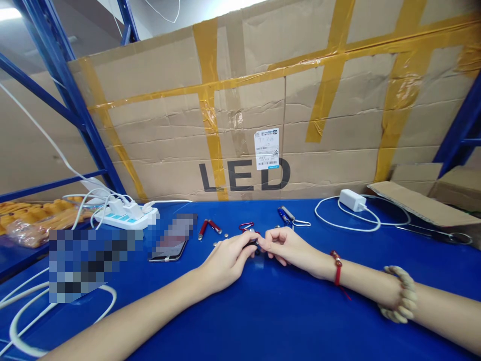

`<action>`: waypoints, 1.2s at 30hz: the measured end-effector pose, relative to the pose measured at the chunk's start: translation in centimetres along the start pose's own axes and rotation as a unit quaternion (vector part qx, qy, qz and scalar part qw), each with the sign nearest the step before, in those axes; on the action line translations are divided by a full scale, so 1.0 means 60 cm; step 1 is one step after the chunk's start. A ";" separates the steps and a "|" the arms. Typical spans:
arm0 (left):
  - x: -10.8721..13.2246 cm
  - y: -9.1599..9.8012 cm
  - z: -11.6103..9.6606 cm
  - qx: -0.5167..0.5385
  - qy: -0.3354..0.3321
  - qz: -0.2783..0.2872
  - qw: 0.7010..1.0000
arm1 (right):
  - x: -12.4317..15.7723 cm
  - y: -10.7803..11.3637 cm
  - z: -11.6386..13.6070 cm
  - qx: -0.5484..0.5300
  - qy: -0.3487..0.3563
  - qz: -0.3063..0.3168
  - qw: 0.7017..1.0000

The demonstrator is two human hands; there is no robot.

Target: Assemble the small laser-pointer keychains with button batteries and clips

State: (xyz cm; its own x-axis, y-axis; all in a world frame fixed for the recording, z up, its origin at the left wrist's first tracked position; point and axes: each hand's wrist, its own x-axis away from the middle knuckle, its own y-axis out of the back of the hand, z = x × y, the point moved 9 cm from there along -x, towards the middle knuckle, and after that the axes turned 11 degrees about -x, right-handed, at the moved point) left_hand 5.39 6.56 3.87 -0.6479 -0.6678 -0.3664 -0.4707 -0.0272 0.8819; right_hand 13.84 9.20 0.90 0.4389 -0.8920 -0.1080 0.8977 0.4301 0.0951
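Pinching small black part point(253, 245) mid-desk: left hand point(228, 259) and right hand point(284, 246), each grip clamped on it, fingertips meeting. Bare blue desk point(270, 311) toward near edge. Red torch pieces point(209, 226) and phone point(169, 249) just behind; cardboard box point(319, 125) walls far edge.

Table top point(285, 321) deep blue, glossy; rack posts point(81, 113) same blue. Cardboard wall point(158, 115) plain brown, crossed w/ yellow-tan tape strips point(327, 90); "LED" lettering point(244, 175) black, label point(266, 148) white. Power strip point(126, 219) white w/ lt-blue switches. Charger point(352, 199) + cable point(345, 228) white. Red torch point(209, 226), blue torch point(284, 215); carabiner point(246, 226) red. Small piece point(251, 245) black. Cord bracelet point(336, 267) red, bead bracelet point(401, 294) cream. Bagged goods point(33, 215) orange-yellow.
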 end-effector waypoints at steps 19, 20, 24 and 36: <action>-0.002 0.001 -0.001 -0.006 0.002 -0.005 1.000 | 0.001 0.010 0.001 -0.021 0.008 -0.035 0.999; -0.002 0.002 -0.002 -0.005 0.002 -0.007 1.000 | 0.001 0.012 0.002 -0.017 0.011 -0.040 0.999; -0.002 0.002 0.003 -0.013 0.014 -0.011 1.000 | 0.004 0.018 0.013 0.008 0.041 -0.073 0.996; -0.003 -0.004 0.013 -0.019 0.029 0.009 0.999 | 0.012 0.019 0.036 0.025 0.148 -0.068 0.986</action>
State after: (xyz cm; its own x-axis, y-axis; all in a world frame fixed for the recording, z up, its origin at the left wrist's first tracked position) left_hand 5.14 7.26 3.48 -0.6192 -0.7109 -0.3334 -0.4355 -0.0423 0.8992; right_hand 15.07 8.75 3.08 0.3134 -0.8584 -0.4061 0.9492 0.2954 0.1081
